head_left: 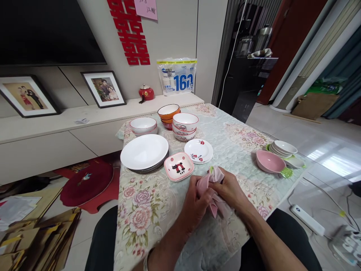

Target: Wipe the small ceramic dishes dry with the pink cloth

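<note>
Over the near part of the table, both hands are closed round a bunched pink cloth (216,175). My left hand (194,203) grips it from the left, thumb pressed against the folds. From the right, my right hand (231,188) squeezes the same cloth. A small bit of green shows at the top of the folds; whatever is wrapped inside is mostly hidden. Just beyond the left hand lies a square pink-rimmed cat dish (178,166). Behind it stands a short stack of white flower-patterned plates (201,149).
Large white plates (144,151) are stacked at left. Behind them stand white bowls (143,123), orange bowls (168,110) and red-rimmed bowls (185,122). A pink leaf-handled dish (270,162) and small white bowls (285,147) sit near the right edge of the floral-covered table (152,229).
</note>
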Demonstrator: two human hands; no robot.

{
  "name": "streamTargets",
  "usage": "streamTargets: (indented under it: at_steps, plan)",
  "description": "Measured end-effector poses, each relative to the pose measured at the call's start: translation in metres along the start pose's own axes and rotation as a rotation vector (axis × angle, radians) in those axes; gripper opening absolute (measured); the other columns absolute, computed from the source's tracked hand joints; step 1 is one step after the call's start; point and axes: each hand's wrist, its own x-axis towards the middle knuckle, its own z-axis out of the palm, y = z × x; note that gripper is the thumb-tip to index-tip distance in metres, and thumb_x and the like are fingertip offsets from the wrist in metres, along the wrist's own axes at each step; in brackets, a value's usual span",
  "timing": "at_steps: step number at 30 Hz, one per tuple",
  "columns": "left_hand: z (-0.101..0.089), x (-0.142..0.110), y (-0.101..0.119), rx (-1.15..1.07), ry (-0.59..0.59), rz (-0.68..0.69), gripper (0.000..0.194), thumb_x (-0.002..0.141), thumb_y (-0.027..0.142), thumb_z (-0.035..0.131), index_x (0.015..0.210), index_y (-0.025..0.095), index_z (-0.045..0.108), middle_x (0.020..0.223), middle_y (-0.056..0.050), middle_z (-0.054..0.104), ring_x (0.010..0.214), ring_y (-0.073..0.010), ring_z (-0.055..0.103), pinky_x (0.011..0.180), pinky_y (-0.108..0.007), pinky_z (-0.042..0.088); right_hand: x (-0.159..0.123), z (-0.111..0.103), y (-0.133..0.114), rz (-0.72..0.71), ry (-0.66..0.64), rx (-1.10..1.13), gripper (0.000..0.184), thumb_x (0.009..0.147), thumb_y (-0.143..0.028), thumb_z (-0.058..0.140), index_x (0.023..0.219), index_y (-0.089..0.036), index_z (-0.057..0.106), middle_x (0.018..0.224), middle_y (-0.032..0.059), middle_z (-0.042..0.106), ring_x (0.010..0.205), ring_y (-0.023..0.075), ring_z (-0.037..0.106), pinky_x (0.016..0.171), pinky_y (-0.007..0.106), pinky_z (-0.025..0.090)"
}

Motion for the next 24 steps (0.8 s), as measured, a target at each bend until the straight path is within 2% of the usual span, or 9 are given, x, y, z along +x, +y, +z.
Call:
streamTargets:
  at_steps: [3,6,9,12,14,17,21,24]
  plan:
    - [-0.003,0.001,-0.003,-0.058,0.004,-0.027,0.028,0.086,0.043,0.067,0.100,0.020,0.057,0.094,-0.002,0.059,0.088,-0.0186,0.054,0.081,-0.031,0.044,-0.001,0.001,-0.002,-0.022,0.027,-0.069,0.014,0.074,-0.032,0.073,0.080,-0.020,0.069,0.077,0.0000,0.067,0.073,0.0195,0.057,0.066,0.029,0.041]
    - [-0.001,0.002,-0.003,-0.166,0.025,-0.067,0.029,0.084,0.044,0.068,0.096,0.020,0.058,0.091,-0.002,0.060,0.088,-0.0190,0.056,0.083,-0.031,0.044,-0.002,0.002,-0.003,-0.019,0.047,-0.005,0.014,0.076,-0.034,0.073,0.079,-0.020,0.069,0.076,0.0001,0.067,0.073,0.0193,0.057,0.068,0.029,0.043]
    - [0.003,0.002,0.002,-0.309,0.048,-0.120,0.031,0.083,0.046,0.069,0.095,0.020,0.059,0.091,-0.003,0.063,0.092,-0.0214,0.059,0.086,-0.034,0.045,0.000,0.002,0.001,0.031,0.068,0.192,0.019,0.076,-0.037,0.074,0.083,-0.019,0.070,0.080,0.0012,0.069,0.076,0.0199,0.058,0.070,0.030,0.045]
    - [0.007,0.000,0.007,-0.409,0.088,-0.162,0.038,0.083,0.050,0.068,0.106,0.020,0.061,0.103,-0.006,0.067,0.101,-0.0240,0.061,0.090,-0.036,0.046,0.005,-0.002,0.010,0.154,0.165,0.455,0.031,0.072,-0.045,0.078,0.087,-0.018,0.070,0.078,0.0013,0.069,0.071,0.0186,0.058,0.067,0.030,0.047]
    - [0.007,0.000,0.010,-0.409,0.128,-0.172,0.043,0.081,0.052,0.069,0.109,0.020,0.061,0.110,-0.007,0.067,0.105,-0.0251,0.061,0.090,-0.036,0.047,0.008,-0.007,0.015,0.180,0.230,0.537,0.039,0.069,-0.048,0.081,0.090,-0.018,0.069,0.078,0.0006,0.069,0.068,0.0168,0.057,0.064,0.028,0.046]
    - [0.007,0.001,0.008,-0.374,0.171,-0.159,0.042,0.077,0.053,0.072,0.103,0.021,0.061,0.111,-0.007,0.068,0.108,-0.0260,0.061,0.089,-0.034,0.048,0.008,-0.014,0.018,0.131,0.226,0.450,0.040,0.074,-0.055,0.076,0.086,-0.018,0.067,0.077,-0.0001,0.066,0.067,0.0155,0.055,0.062,0.027,0.044]
    - [0.003,0.005,0.000,-0.262,0.201,-0.086,0.041,0.077,0.053,0.072,0.099,0.020,0.061,0.099,-0.006,0.069,0.102,-0.0256,0.062,0.089,-0.035,0.048,0.002,-0.014,0.011,0.072,0.096,0.243,0.049,0.090,-0.064,0.052,0.073,-0.018,0.062,0.073,0.0022,0.065,0.068,0.0180,0.055,0.063,0.030,0.045]
    - [0.001,0.006,-0.003,-0.201,0.202,-0.056,0.043,0.080,0.054,0.069,0.104,0.019,0.061,0.099,-0.007,0.069,0.101,-0.0260,0.063,0.089,-0.036,0.049,-0.001,-0.009,0.006,-0.045,0.052,0.129,0.038,0.092,-0.053,0.054,0.091,-0.018,0.068,0.090,0.0048,0.070,0.084,0.0220,0.062,0.074,0.033,0.048]
